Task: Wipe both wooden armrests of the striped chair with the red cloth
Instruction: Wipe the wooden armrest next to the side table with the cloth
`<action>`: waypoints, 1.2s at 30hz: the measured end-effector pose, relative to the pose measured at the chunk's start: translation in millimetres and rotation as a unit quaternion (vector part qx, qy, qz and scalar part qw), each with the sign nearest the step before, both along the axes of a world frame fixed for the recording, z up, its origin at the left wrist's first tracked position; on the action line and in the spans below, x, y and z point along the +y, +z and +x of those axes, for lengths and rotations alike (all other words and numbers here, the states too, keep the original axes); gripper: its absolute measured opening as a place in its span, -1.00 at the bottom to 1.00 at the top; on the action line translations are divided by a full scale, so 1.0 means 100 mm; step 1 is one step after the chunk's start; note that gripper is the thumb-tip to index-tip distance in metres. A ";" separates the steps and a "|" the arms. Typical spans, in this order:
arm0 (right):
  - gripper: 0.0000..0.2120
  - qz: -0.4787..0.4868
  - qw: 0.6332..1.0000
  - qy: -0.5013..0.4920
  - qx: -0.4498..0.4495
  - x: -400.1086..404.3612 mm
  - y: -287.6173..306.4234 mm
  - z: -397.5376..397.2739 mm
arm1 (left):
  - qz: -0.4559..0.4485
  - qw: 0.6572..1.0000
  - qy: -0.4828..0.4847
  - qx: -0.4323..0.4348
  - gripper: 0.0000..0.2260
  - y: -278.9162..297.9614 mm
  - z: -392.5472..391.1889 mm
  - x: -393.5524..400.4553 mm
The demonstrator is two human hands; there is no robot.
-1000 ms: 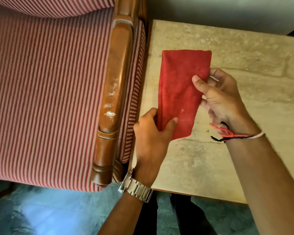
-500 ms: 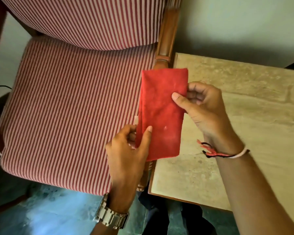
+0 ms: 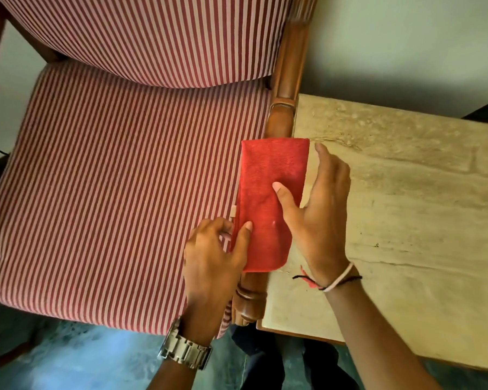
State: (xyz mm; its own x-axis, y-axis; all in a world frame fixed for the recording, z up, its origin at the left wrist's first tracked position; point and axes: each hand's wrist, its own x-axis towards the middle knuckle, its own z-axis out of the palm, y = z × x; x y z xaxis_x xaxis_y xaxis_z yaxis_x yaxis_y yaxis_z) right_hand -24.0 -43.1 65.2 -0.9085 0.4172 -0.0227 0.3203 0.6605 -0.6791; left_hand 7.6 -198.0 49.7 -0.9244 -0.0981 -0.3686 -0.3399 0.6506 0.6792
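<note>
The folded red cloth [image 3: 268, 192] lies lengthwise over the chair's right wooden armrest [image 3: 283, 108] and covers its middle. My left hand [image 3: 212, 260] pinches the cloth's near left edge between thumb and fingers. My right hand [image 3: 319, 218] has its thumb pressed on the cloth's middle, its fingers spread along the right edge. The armrest's rear part and its turned front end [image 3: 248, 302] show bare wood. The striped chair [image 3: 119, 192] has a red-and-white seat and backrest. The left armrest is only a dark sliver at the top left corner.
A beige stone-topped table [image 3: 406, 215] stands tight against the chair's right side, under my right wrist. A pale wall rises behind it. Blue-grey floor [image 3: 82, 361] shows below the seat's front edge.
Both hands carried the cloth left, off the table and onto the right armrest. The right hand changed from pinching the edge to pressing on top. The view shifted to show more of the seat.
</note>
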 end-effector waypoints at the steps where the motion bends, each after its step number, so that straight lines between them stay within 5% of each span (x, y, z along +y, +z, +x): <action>1: -0.35 0.061 0.998 0.009 0.027 -0.06 0.01 0.02 | 0.006 1.000 -0.010 0.008 -0.72 -0.01 0.00 -0.02; 3: -0.43 0.131 0.988 0.057 0.051 -0.23 0.00 0.07 | 0.023 0.999 -0.027 0.035 -0.62 -0.06 0.00 -0.05; 7: -0.40 0.156 0.974 0.146 -0.070 -0.55 -0.17 0.11 | 0.027 0.994 -0.023 0.106 -0.60 -0.26 -0.07 -0.19; 12: -0.39 0.226 0.964 0.121 -0.065 -0.65 -0.35 0.05 | -0.207 0.947 -0.208 0.133 -0.47 -0.86 -0.55 -0.52; 15: -0.40 0.247 0.960 0.124 -0.055 -0.62 -0.42 -0.02 | -0.242 0.912 -0.315 0.097 -0.41 -1.23 -0.67 -0.58; 22: -0.33 0.266 0.953 0.116 -0.084 -0.40 -0.34 -0.94 | -0.268 0.902 -0.307 0.143 -0.44 -1.53 -0.64 -0.60; 29: -0.46 0.222 0.965 0.128 -0.052 -0.78 -0.40 0.32 | -0.273 0.900 -0.299 0.161 -0.45 -1.62 -0.62 -0.60; 36: -0.36 0.217 0.966 0.126 -0.058 -0.34 -0.38 -0.74 | -0.277 0.900 -0.292 0.168 -0.44 -1.61 -0.63 -0.58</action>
